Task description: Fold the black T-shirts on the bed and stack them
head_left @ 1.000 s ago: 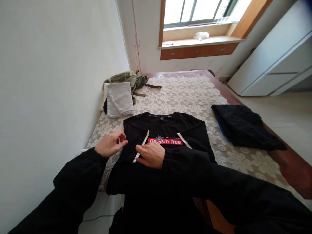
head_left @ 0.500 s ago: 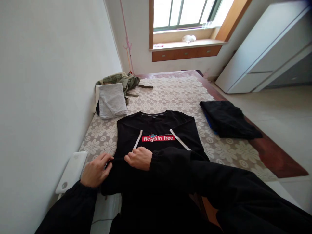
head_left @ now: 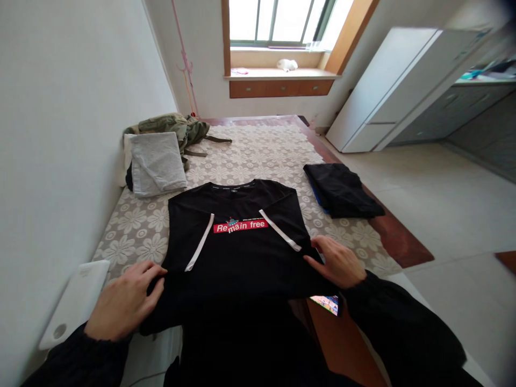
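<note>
A black T-shirt (head_left: 242,263) lies spread on the lace-covered surface, its neckline toward the far side. Its chest bears a red "Remain free" print and two white strips slant down either side. At the shirt's left edge my left hand (head_left: 127,298) is closed, its thumb and fingers gripping the fabric. My right hand (head_left: 337,263) rests on the right edge, with thumb and forefinger apart on the cloth. The shirt's near hem merges with my dark clothing and cannot be made out.
Folded grey cloth (head_left: 157,164) and an olive backpack (head_left: 173,126) sit at back left. Folded black clothing (head_left: 342,191) lies on the right. A white device (head_left: 74,303) stands near the left wall; a lit phone screen (head_left: 327,304) shows below my right hand.
My right hand has left the shirt's left side beside my left hand and moved across to its right edge. The view has shifted right, and the phone screen has come into sight.
</note>
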A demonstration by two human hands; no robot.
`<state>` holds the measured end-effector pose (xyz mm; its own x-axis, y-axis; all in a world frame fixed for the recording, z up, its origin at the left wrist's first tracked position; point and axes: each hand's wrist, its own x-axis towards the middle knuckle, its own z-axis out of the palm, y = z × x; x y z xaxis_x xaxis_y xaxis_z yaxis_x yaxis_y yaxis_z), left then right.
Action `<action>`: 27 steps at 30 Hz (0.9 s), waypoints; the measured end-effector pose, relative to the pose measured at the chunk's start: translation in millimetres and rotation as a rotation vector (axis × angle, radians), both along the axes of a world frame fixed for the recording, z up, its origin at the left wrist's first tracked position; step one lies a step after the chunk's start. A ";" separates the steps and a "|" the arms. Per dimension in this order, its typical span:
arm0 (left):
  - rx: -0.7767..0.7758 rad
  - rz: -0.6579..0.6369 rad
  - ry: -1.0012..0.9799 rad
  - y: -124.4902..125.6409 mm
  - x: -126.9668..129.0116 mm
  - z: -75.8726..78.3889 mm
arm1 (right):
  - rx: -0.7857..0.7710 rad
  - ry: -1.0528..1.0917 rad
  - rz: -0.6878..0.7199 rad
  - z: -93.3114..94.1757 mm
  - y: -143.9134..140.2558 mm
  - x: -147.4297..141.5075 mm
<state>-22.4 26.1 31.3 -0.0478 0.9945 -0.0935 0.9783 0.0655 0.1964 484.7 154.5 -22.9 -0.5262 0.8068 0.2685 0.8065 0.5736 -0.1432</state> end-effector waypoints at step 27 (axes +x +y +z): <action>0.314 -0.733 -0.053 143.7 295.6 -45.6 | -0.125 -0.194 -0.142 -15.2 2.1 42.9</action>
